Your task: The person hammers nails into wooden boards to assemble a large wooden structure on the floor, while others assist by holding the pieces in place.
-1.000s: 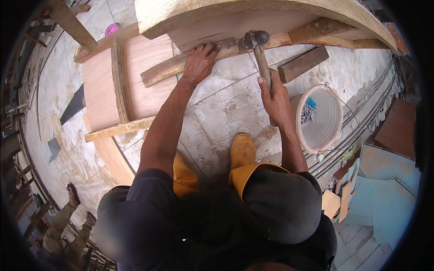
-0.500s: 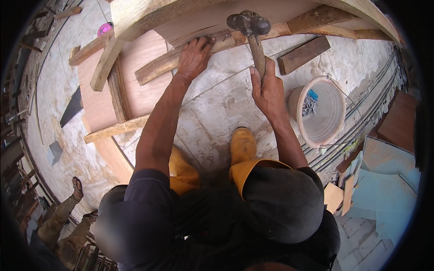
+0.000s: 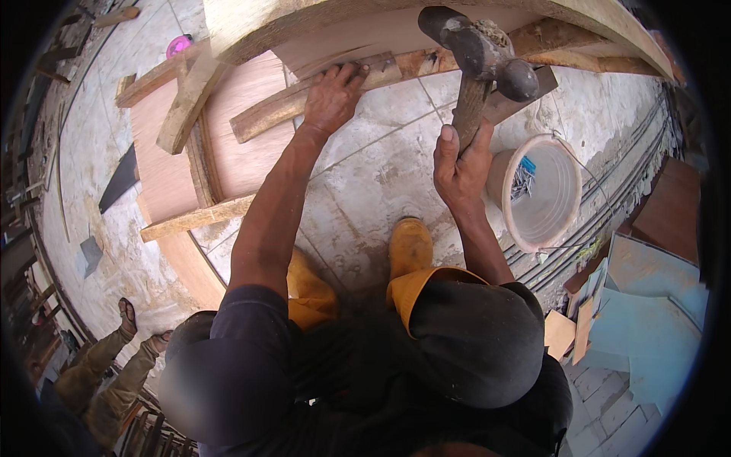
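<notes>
Resting on the timber (image 3: pixel 381 74), your left hand (image 3: pixel 333 99) lays its fingers across the wood; its thumb is hidden, so I cannot tell whether it clenches the piece or only presses. The timber slants across the upper part of the tiled floor (image 3: pixel 362 175), its left end over the plywood panel (image 3: pixel 251 95), its right toward the curved frame (image 3: pixel 304 34), whose top is cut off. Your right hand (image 3: pixel 462 164) is wrapped around the handle of one hammer (image 3: pixel 480 57), raised above the surface; its head covers part of the frame and of one dark wooden block (image 3: pixel 525 97), while your palm hides the lower handle. Near the surface's right edge, where dark cables (image 3: pixel 609 179) run, sits one bucket (image 3: pixel 499 183), with nails (image 3: pixel 523 184) inside too small and heaped to count. You wear two yellow boots (image 3: pixel 411 247), the left one partly hidden behind your forearm. Near the surface's lower left edge are another person's two feet (image 3: pixel 127 318), the body above them lost in the dark rim. One pink round thing (image 3: pixel 179 46) lies toward the upper left corner; at far right, blue boards (image 3: pixel 640 327) overlap, their number hard to make out
</notes>
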